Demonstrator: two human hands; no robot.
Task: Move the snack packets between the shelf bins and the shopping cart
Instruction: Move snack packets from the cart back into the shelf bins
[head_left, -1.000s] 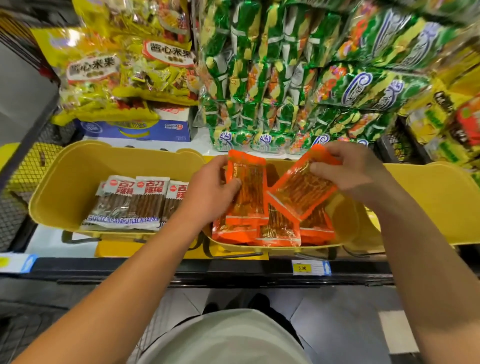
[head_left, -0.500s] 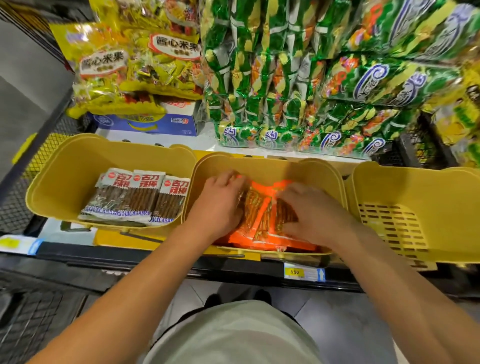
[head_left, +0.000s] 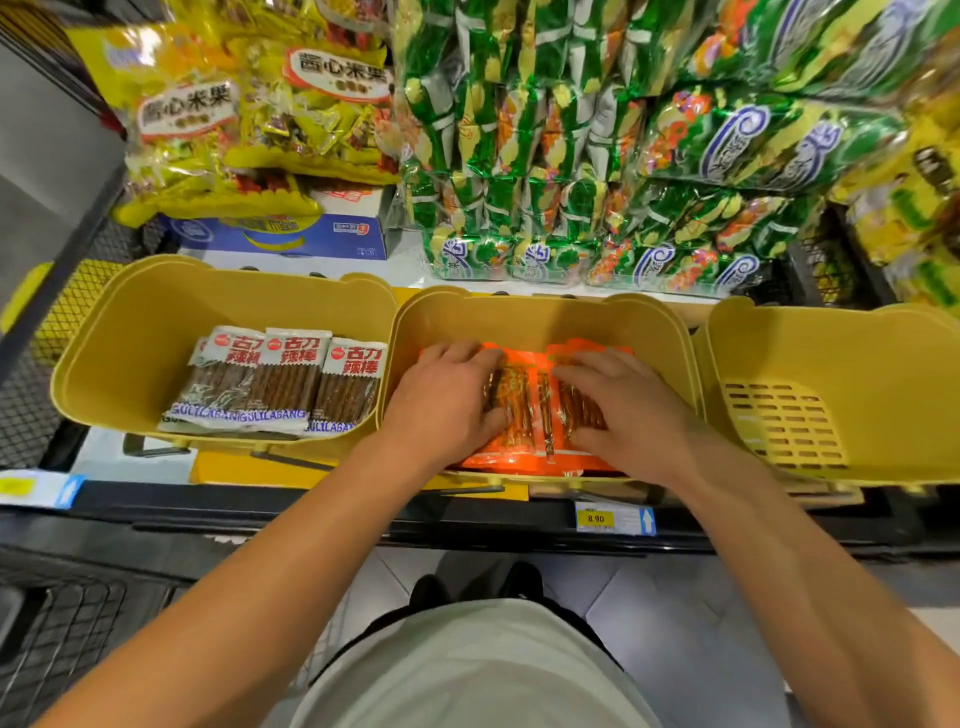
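Bright, even shop light falls from above. The green foil bags throw back white glare. Soft shadow lies inside the middle yellow bin and on the floor below. The wide lens bends the edges, and the yellow bags at upper left look smeared.

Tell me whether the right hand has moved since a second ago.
Yes. The right hand dropped from above the middle yellow plastic bin's rim into it, onto the orange snack packets.

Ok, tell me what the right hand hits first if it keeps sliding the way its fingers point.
The right hand points left across the orange packets, so it would probably meet the left hand first; the gap between their fingertips looks small.
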